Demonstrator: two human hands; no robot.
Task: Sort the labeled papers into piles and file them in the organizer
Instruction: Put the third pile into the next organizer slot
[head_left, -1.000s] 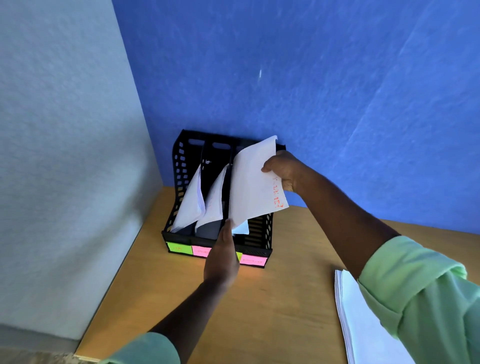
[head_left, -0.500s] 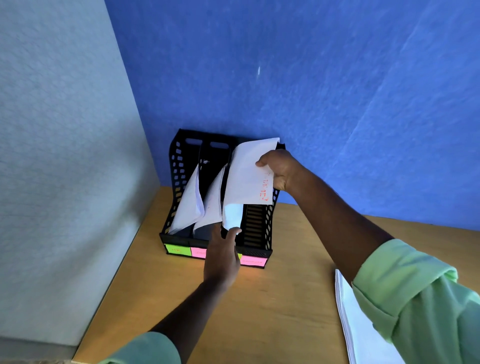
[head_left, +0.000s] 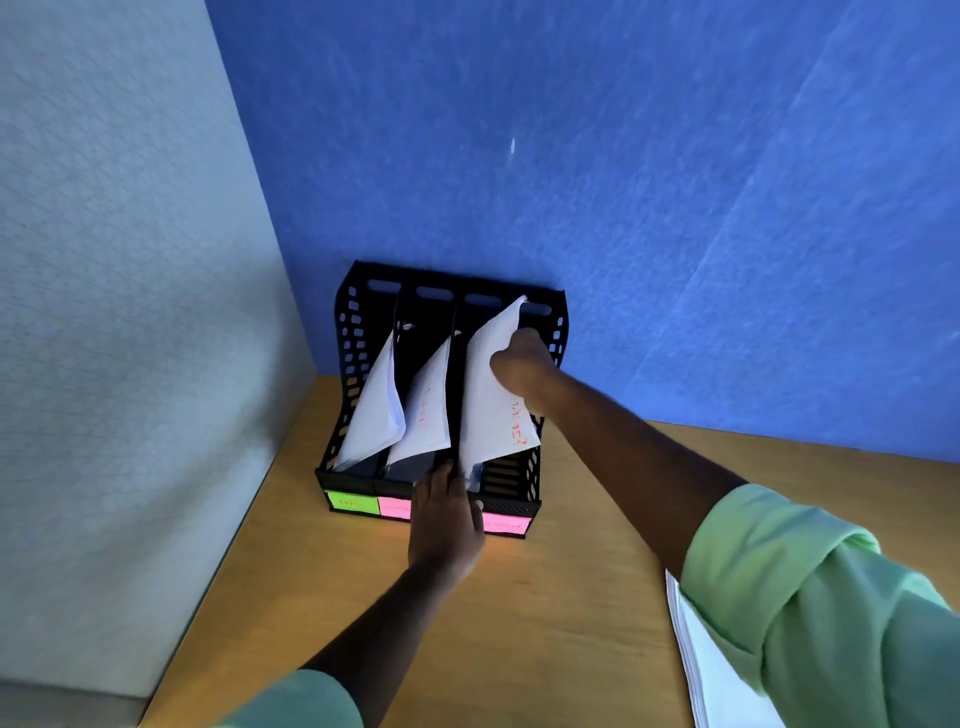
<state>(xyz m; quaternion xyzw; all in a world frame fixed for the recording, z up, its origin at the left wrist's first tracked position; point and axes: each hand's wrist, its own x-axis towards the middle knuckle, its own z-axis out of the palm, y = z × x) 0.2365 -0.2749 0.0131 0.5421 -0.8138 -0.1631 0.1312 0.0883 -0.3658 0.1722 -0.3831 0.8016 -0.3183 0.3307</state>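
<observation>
Here the right hand (head_left: 522, 364) pinches a labeled paper (head_left: 491, 395), best eased straight down into the organizer (head_left: 363, 312) while the left hand (head_left: 447, 514) grips its front.

Legible text was scarce. The green sticky label (head_left: 351, 502) on the front of the black organizer (head_left: 358, 332), lower centre of the frame, bore short red lettering that seemed to begin "HR"; it could not be confirmed. The two pink labels (head_left: 506, 523) beside it carried writing too faint to read. Red handwriting stood on the sheet in the right slot (head_left: 491, 410) and on the sheet in the middle slot (head_left: 428, 410); both were blurred and undecipherable. No brands or numbers were observed.
</observation>
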